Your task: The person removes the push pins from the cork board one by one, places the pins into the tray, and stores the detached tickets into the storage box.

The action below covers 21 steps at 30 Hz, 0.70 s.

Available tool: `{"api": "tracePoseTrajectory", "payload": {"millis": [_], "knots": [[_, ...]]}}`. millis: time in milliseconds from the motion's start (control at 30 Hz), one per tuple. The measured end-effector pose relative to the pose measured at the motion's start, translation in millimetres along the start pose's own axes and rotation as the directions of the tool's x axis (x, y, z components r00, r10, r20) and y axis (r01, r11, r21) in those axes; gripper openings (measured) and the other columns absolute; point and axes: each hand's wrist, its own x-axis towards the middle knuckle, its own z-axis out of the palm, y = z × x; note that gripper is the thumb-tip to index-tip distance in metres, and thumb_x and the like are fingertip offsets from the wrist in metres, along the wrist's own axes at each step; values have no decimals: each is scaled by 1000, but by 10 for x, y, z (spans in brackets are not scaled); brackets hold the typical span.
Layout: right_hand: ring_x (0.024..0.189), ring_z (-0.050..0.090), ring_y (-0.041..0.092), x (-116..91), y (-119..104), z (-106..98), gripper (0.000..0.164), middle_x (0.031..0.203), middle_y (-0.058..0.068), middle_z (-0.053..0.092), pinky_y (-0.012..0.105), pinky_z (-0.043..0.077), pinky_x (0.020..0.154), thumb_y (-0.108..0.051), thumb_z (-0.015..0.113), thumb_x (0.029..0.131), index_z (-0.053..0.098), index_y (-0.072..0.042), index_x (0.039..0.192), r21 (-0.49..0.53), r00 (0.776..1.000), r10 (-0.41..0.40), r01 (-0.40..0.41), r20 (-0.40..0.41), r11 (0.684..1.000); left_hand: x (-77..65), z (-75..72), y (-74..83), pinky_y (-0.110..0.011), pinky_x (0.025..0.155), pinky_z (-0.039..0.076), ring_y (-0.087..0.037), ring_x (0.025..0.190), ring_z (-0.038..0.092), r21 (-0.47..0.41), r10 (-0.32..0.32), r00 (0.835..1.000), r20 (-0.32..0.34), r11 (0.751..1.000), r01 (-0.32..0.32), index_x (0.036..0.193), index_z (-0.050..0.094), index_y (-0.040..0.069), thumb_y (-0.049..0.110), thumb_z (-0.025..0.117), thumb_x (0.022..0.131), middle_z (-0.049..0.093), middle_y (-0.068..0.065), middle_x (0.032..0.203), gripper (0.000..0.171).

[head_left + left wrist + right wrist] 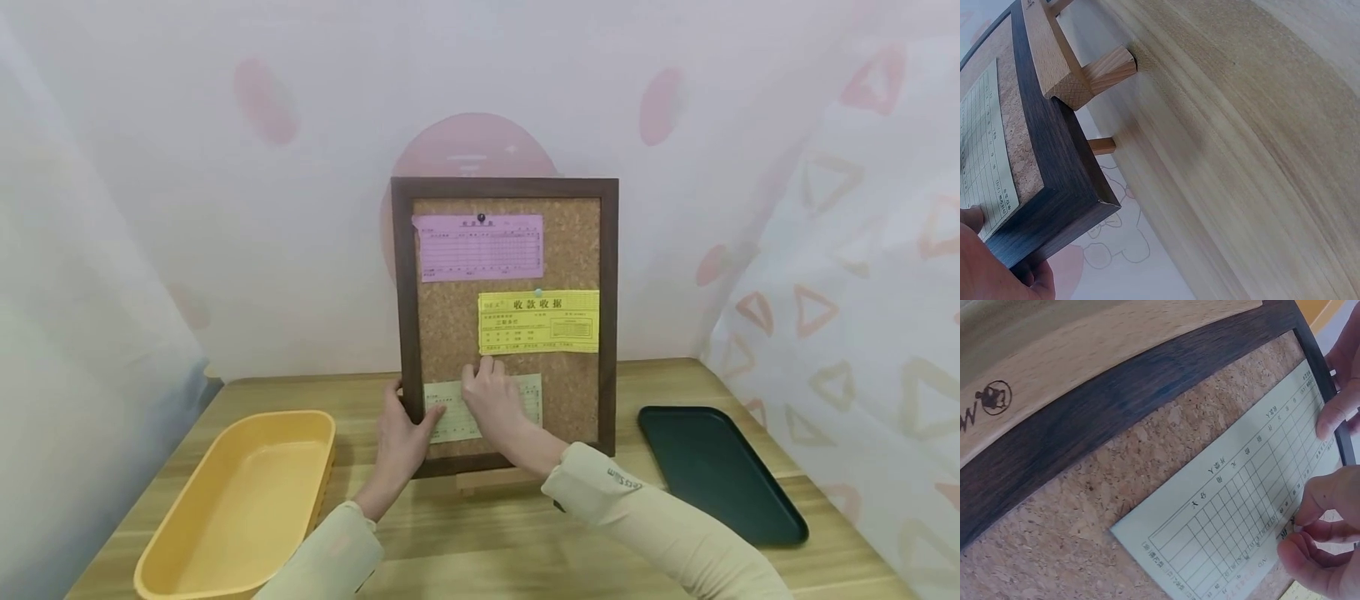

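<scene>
A dark-framed corkboard (573,400) stands upright on a wooden easel (1057,56). My left hand (401,433) grips the board's lower left edge, its thumb lying on a pale green receipt slip (1222,506) and its fingers behind the frame. At the slip's top middle, the thumb and finger of my right hand (495,408) pinch a small pushpin, mostly hidden by the fingertips. Higher up, a purple slip (483,250) hangs from a black pushpin (482,217), and a yellow slip (540,325) from a light blue pushpin (537,292).
On the wooden table (480,550), a yellow tray (326,450) lies to the left and a dark green tray (742,475) to the right. Behind the board hangs a white patterned curtain (480,67), with more of it along both sides.
</scene>
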Motion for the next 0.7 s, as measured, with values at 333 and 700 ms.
{"api": "tracePoseTrajectory", "payload": {"millis": [333, 700], "knots": [[56, 55, 10, 24, 46, 4, 3, 72, 5, 60, 16, 42, 42, -9, 66, 87, 64, -9, 89, 31, 999, -31, 31, -12, 999, 0, -5, 13, -37, 66, 48, -29, 81, 61, 1, 19, 1000, -6, 1000, -19, 136, 32, -1, 24, 70, 86, 58, -20, 103, 68], [50, 50, 9, -4, 80, 21, 8, 77, 8, 60, 17, 43, 41, -9, 65, 88, 62, -8, 95, 68, 997, -82, 82, 2, 994, -4, 1, 4, -33, 62, 45, -27, 78, 59, 6, 34, 999, -1, 999, -34, 136, 31, -3, 25, 69, 86, 58, -21, 102, 69]]}}
